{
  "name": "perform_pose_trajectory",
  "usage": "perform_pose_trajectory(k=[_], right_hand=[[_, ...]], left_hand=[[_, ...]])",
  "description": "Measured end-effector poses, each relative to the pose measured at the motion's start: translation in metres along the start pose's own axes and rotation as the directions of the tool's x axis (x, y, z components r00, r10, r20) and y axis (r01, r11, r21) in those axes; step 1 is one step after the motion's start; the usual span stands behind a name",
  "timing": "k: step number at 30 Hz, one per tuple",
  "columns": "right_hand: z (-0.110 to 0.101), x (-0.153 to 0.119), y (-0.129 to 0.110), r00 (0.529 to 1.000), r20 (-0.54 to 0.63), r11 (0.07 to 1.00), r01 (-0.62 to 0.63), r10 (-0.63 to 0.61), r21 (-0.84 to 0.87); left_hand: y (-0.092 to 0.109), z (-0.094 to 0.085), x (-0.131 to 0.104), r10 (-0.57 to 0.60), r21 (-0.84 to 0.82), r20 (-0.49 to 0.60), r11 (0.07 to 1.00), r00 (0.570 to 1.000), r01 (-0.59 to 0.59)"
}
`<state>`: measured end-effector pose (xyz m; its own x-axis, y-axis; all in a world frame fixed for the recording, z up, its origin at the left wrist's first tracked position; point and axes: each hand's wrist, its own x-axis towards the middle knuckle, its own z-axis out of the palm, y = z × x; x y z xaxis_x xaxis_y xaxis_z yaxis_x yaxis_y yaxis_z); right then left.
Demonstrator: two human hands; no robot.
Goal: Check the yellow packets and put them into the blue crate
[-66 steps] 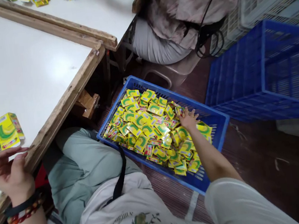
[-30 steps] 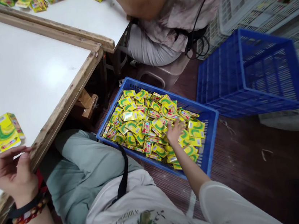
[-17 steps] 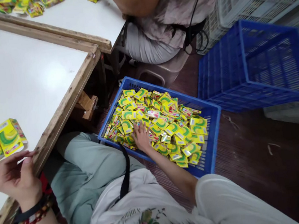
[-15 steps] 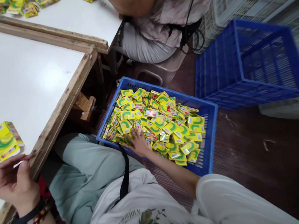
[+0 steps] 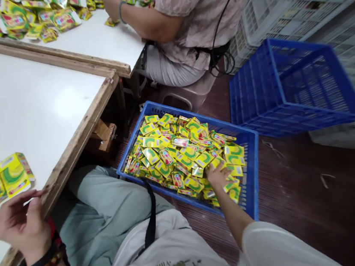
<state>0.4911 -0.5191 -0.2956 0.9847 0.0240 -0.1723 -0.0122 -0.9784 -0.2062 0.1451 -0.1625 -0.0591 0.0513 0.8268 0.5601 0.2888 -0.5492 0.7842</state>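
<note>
My right hand (image 5: pixel 218 176) lies with spread fingers on the small yellow-and-green boxes (image 5: pixel 189 151) heaped in a blue plastic crate (image 5: pixel 254 154). It touches the heap toward the crate's right side and grips none that I can see. At the wooden edge of the white table (image 5: pixel 45 84), my left hand (image 5: pixel 23 221) rests with loosely bent fingers, thumb apart from them, and nothing shows between. Just beyond its fingertips a yellow box (image 5: pixel 13 174) sits on the tabletop beside other packets.
A co-worker (image 5: pixel 180 24) sits at the adjoining table, forearms over a pile of yellow packets (image 5: pixel 17 19). To the right an empty-looking blue crate (image 5: pixel 288 89) leans by stacked white crates (image 5: pixel 278 8). A wooden rail (image 5: pixel 76 126) borders my table.
My right hand has moved rightward across the heap, and boxes at its former place lie shifted. The left hand stays at the table edge. The view has tilted up slightly, showing more packets.
</note>
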Motion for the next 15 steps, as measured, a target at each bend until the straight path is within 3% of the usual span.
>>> perform_pose_trajectory(k=[2,4,6,9,11,13,15], right_hand=[[0.002,0.008,0.002,0.995,-0.009,0.995,-0.099,0.099,0.011],[0.001,0.021,-0.012,0.993,-0.023,0.993,-0.115,0.115,0.019],[-0.007,0.043,-0.036,0.998,-0.033,0.999,-0.045,0.045,0.017],[-0.024,0.079,-0.084,0.981,0.01,0.981,0.192,-0.192,0.0],[-0.03,0.095,-0.12,0.908,0.087,0.912,0.41,-0.409,0.013],[-0.026,0.094,-0.157,0.766,0.17,0.783,0.62,-0.619,0.057],[-0.013,0.076,-0.19,0.601,0.223,0.633,0.766,-0.767,0.112]], left_hand=[[0.001,0.0,0.0,-0.002,-0.003,0.001,1.0,1.0,0.002],[-0.001,-0.002,0.0,-0.004,-0.001,0.008,1.0,1.0,0.004],[-0.003,-0.004,0.0,-0.006,0.007,0.01,1.0,1.0,0.006],[-0.004,-0.005,0.0,0.012,0.033,0.009,0.999,1.0,-0.012],[-0.003,-0.005,0.0,0.023,0.05,0.015,0.998,1.0,-0.024],[-0.002,-0.005,0.0,0.02,0.065,0.023,0.998,1.0,-0.022],[-0.001,-0.005,0.0,0.011,0.074,0.02,0.997,1.0,-0.012]])
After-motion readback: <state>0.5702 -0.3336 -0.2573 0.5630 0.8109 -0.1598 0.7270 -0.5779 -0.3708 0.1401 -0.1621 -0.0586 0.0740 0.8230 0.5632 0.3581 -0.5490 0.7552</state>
